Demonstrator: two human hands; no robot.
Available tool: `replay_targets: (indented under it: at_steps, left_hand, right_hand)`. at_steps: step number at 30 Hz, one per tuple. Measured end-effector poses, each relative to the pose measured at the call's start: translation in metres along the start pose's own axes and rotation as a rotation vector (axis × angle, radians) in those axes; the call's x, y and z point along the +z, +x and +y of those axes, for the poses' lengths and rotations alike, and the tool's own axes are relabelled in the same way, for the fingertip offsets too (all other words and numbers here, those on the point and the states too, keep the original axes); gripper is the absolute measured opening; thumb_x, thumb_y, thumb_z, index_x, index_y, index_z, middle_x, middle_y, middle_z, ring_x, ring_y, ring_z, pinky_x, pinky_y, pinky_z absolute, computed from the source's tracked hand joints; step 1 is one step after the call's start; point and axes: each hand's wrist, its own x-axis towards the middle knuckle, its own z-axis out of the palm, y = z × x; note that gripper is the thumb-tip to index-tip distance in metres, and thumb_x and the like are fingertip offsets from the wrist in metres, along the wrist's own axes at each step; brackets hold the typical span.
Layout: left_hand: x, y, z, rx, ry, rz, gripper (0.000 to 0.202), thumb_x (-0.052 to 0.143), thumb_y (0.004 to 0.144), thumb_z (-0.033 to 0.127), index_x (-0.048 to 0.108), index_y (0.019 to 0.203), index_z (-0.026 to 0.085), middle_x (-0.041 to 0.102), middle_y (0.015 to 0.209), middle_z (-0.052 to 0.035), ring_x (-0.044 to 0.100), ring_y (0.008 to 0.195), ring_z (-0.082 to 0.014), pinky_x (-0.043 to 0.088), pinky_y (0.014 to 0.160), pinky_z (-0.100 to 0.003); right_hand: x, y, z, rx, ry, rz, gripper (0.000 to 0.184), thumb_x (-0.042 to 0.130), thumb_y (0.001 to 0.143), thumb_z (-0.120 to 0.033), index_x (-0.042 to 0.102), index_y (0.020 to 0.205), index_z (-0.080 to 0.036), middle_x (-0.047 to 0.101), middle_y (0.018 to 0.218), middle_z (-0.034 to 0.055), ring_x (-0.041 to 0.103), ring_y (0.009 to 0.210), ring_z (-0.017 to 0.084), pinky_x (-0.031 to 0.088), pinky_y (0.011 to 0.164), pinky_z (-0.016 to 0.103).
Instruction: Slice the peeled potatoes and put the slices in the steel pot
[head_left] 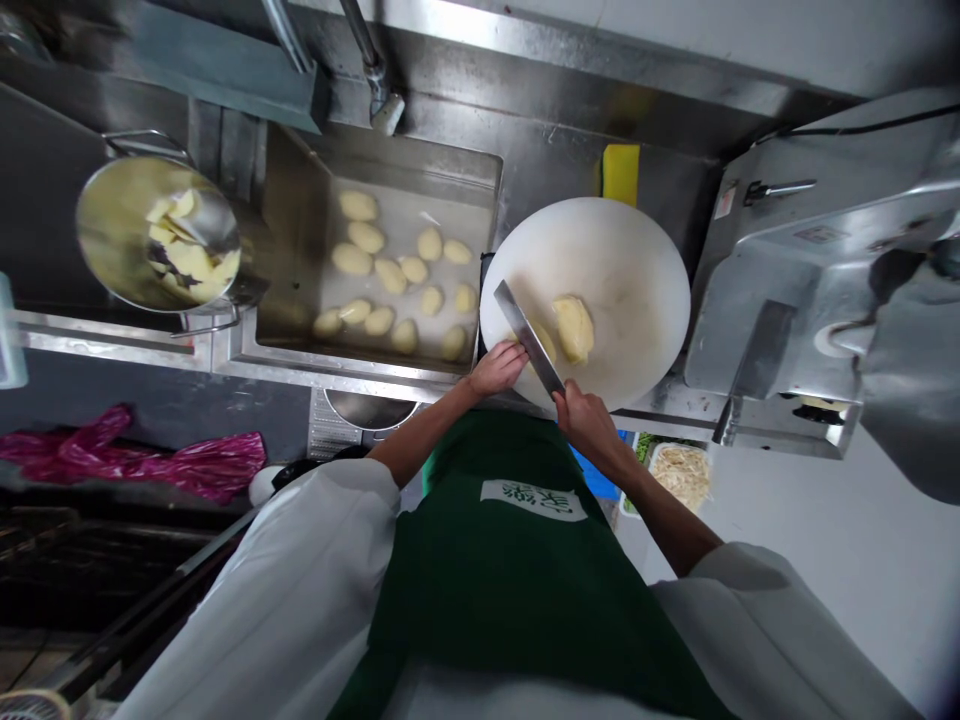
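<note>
A round white cutting board (622, 250) lies on the steel counter with a peeled potato piece (574, 326) on it. My right hand (585, 415) is closed round the handle of a cleaver (527, 337), whose blade slants over the board's near left side. My left hand (496, 368) rests with fingers curled at the board's near edge, on a smaller potato piece (545, 340) mostly hidden behind the blade. I wear a green apron and white sleeves.
A steel sink (397, 275) left of the board holds several peeled potatoes in water under a tap (384, 105). A metal pot (157, 245) with potato slices stands further left. A steel slicing machine (810, 290) stands to the right. A tray of shredded vegetable (682, 470) sits below the counter.
</note>
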Motion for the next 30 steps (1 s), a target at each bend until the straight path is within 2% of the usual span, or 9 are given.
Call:
replay_targets:
  at_steps: [5, 12, 16, 18, 20, 22, 23, 27, 30]
  left_hand:
    - [0.001, 0.0, -0.001, -0.046, -0.037, -0.035, 0.03, 0.036, 0.095, 0.023, 0.062, 0.108, 0.016, 0.062, 0.109, -0.0128, 0.055, 0.111, -0.0223, 0.05, 0.096, -0.047]
    - [0.003, -0.005, -0.003, -0.054, -0.107, 0.008, 0.025, 0.04, 0.096, 0.028, 0.061, 0.103, 0.017, 0.062, 0.107, -0.0125, 0.056, 0.11, -0.0215, 0.047, 0.098, -0.048]
    - [-0.005, -0.002, 0.001, -0.028, -0.051, 0.043, 0.021, 0.042, 0.095, 0.026, 0.06, 0.1, 0.015, 0.062, 0.104, -0.0114, 0.056, 0.106, -0.0212, 0.049, 0.094, -0.045]
    - [-0.013, 0.002, 0.007, -0.112, -0.042, 0.143, 0.02, 0.044, 0.095, 0.028, 0.059, 0.097, 0.015, 0.062, 0.1, -0.0105, 0.056, 0.102, -0.0207, 0.048, 0.092, -0.043]
    - [-0.024, 0.009, 0.018, -0.302, -0.038, 0.345, 0.02, 0.042, 0.096, 0.03, 0.057, 0.097, 0.015, 0.06, 0.098, -0.0107, 0.055, 0.102, -0.0206, 0.047, 0.092, -0.043]
    - [-0.033, 0.019, 0.032, -0.469, -0.036, 0.515, 0.021, 0.041, 0.096, 0.032, 0.054, 0.1, 0.016, 0.057, 0.103, -0.0117, 0.053, 0.105, -0.0211, 0.045, 0.094, -0.043]
    - [-0.035, 0.024, 0.04, -0.5, -0.036, 0.536, 0.022, 0.042, 0.095, 0.034, 0.053, 0.103, 0.016, 0.056, 0.106, -0.0123, 0.052, 0.108, -0.0217, 0.043, 0.096, -0.043]
    - [-0.025, 0.043, 0.068, -0.432, 0.048, 0.27, 0.053, 0.062, 0.081, 0.051, 0.05, 0.119, 0.016, 0.048, 0.126, -0.0173, 0.04, 0.126, -0.0325, 0.035, 0.102, -0.051]
    - [-0.01, 0.048, 0.074, -0.424, 0.138, 0.116, 0.074, 0.069, 0.07, 0.057, 0.047, 0.128, 0.017, 0.039, 0.139, -0.0196, 0.026, 0.135, -0.0411, 0.029, 0.102, -0.057]
  right_hand:
    - [-0.001, -0.002, 0.001, 0.016, 0.014, -0.033, 0.036, 0.022, 0.098, -0.034, 0.048, 0.108, -0.012, 0.067, 0.082, 0.0115, 0.063, 0.074, 0.021, 0.032, 0.064, 0.028]
    - [0.001, 0.024, -0.017, 0.031, 0.041, -0.028, 0.035, 0.024, 0.098, -0.032, 0.049, 0.111, -0.012, 0.068, 0.094, 0.0144, 0.063, 0.084, 0.022, 0.035, 0.07, 0.028]
    - [-0.011, 0.014, -0.008, 0.007, 0.053, 0.042, 0.037, 0.023, 0.098, -0.035, 0.05, 0.11, -0.012, 0.068, 0.089, 0.013, 0.063, 0.081, 0.022, 0.035, 0.069, 0.028]
    - [-0.018, 0.001, 0.006, 0.055, 0.043, 0.109, 0.039, 0.023, 0.098, -0.037, 0.049, 0.111, -0.011, 0.068, 0.085, 0.013, 0.063, 0.079, 0.023, 0.034, 0.067, 0.028]
    - [-0.021, -0.013, 0.022, 0.121, 0.019, 0.143, 0.037, 0.024, 0.098, -0.037, 0.048, 0.109, -0.011, 0.067, 0.082, 0.0127, 0.063, 0.077, 0.023, 0.032, 0.064, 0.028]
    - [-0.018, -0.027, 0.037, 0.159, 0.007, 0.129, 0.033, 0.026, 0.098, -0.036, 0.048, 0.106, -0.013, 0.066, 0.079, 0.0113, 0.063, 0.075, 0.023, 0.03, 0.061, 0.029]
    - [-0.014, -0.033, 0.043, 0.163, 0.008, 0.113, 0.031, 0.026, 0.098, -0.035, 0.048, 0.104, -0.014, 0.066, 0.078, 0.0103, 0.063, 0.074, 0.023, 0.028, 0.06, 0.029]
    - [0.011, -0.057, 0.06, 0.18, 0.037, 0.051, 0.025, 0.027, 0.098, -0.033, 0.047, 0.101, -0.017, 0.066, 0.076, 0.0077, 0.064, 0.069, 0.02, 0.024, 0.056, 0.029]
    - [0.031, -0.068, 0.067, 0.19, 0.077, 0.028, 0.024, 0.027, 0.098, -0.031, 0.046, 0.102, -0.017, 0.067, 0.076, 0.007, 0.064, 0.067, 0.02, 0.023, 0.056, 0.028]
